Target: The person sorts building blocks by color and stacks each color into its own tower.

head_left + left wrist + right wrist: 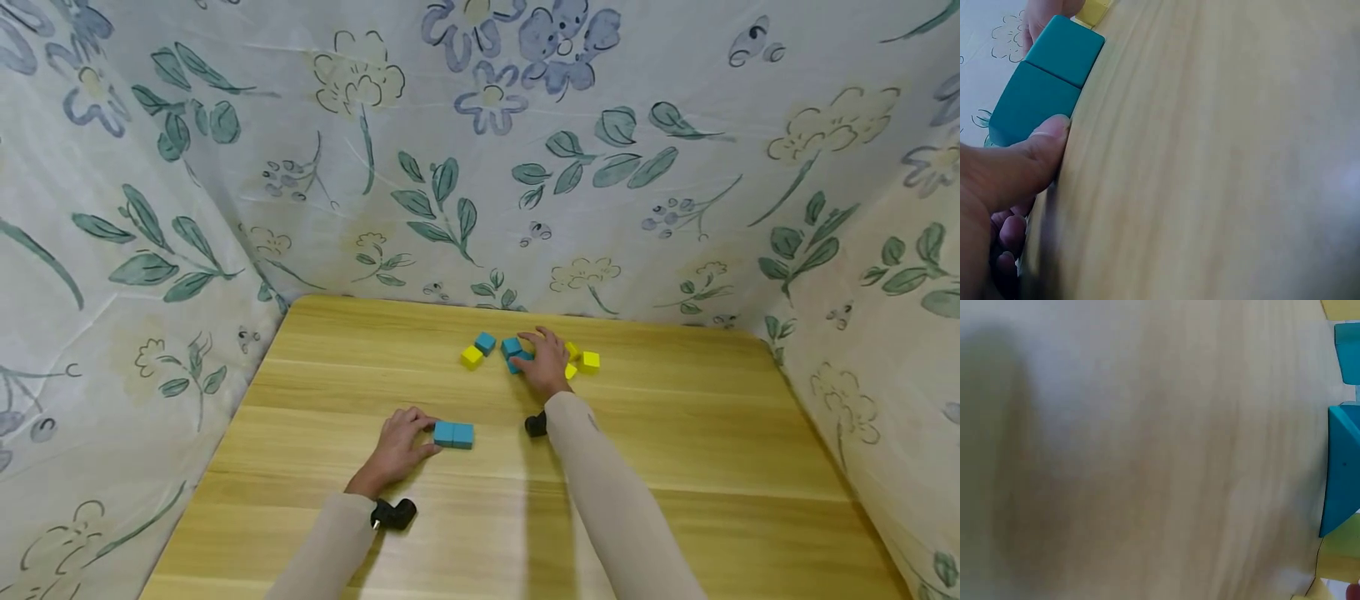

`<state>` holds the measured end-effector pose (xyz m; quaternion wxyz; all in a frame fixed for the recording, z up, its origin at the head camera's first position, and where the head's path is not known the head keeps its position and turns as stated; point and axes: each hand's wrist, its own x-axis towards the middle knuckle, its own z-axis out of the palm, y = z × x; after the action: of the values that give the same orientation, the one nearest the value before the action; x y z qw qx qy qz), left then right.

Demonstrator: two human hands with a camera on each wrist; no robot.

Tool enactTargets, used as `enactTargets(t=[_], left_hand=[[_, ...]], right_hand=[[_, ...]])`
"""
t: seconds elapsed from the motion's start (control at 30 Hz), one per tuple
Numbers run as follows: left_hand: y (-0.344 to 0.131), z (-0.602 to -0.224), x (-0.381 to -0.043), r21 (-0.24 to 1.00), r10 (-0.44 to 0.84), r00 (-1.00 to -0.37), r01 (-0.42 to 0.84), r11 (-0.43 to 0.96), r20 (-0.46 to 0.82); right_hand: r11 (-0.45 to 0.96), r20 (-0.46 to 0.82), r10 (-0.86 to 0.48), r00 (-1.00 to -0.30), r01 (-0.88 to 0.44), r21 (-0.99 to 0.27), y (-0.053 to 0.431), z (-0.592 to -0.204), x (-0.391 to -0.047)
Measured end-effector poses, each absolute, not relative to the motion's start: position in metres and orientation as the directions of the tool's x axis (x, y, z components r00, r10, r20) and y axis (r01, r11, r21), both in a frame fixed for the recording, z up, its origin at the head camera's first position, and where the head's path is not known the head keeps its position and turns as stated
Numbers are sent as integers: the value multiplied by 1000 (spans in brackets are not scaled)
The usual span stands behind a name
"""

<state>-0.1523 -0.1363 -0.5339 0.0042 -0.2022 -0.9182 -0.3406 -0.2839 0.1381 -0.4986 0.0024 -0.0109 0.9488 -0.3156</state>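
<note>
Two blue blocks [453, 435] lie side by side on the table, their faces touching. My left hand [397, 450] pinches the left one by its end; in the left wrist view the thumb [1047, 140] presses its edge. Farther back, my right hand [547, 364] has its thumb and forefinger spread around a small group of blue blocks [512, 347], partly covering them. No grip shows there. In the right wrist view a blue block with a slanted edge [1341, 472] stands at the right border, and only a bit of fingertip appears.
A yellow block [472, 357] and a blue block [485, 342] sit left of my right hand. Several yellow pieces, including a cube [589, 362], lie on its right, partly hidden. Floral cloth [450, 167] hangs behind the wooden table [337, 375].
</note>
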Motion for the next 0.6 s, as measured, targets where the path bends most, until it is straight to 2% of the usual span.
enactTargets(t=[0.23,0.6], left_hand=[[-135,-531,-152,624,367,-918,374,686,147],[-134,-529,-152,625,364,-923,358,693,125]], right_hand=[[838,-66,-30,-997,11,-545,136,-493,-285],[851,-50,14,-999,38,-523,132,-499,-288]])
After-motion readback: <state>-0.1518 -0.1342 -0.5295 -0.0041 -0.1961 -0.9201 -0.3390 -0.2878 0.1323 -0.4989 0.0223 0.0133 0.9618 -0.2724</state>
